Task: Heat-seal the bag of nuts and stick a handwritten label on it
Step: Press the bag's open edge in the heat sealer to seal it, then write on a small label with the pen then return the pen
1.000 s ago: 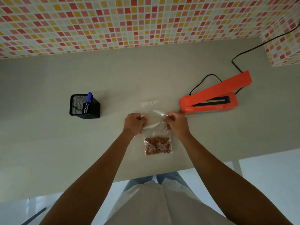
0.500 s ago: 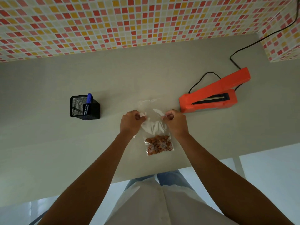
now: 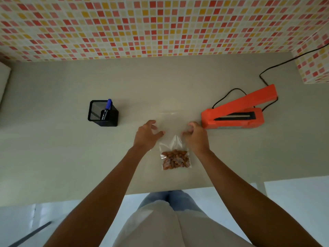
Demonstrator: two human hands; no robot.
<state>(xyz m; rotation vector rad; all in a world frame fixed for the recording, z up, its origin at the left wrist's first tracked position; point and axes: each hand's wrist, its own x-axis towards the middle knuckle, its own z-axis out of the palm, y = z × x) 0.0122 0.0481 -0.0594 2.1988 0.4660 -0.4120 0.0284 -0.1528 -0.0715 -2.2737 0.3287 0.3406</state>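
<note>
The bag of nuts (image 3: 175, 160) lies unsealed on the tabletop (image 3: 53, 148) between the left hand (image 3: 146, 135) and right hand (image 3: 195, 137), both loosely curled and gripping nothing, so the sealer (image 3: 233, 115) and labelling steps seem still ahead.

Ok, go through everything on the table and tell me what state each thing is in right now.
Bag: lying flat, nuts bunched at the near end.
Heat sealer: arm raised, open, nothing in it.
Marker: standing in the holder, blue end up.
Pen holder: upright.
Left hand: fingers loose, gripping nothing.
Right hand: fingers loose, gripping nothing.
</note>
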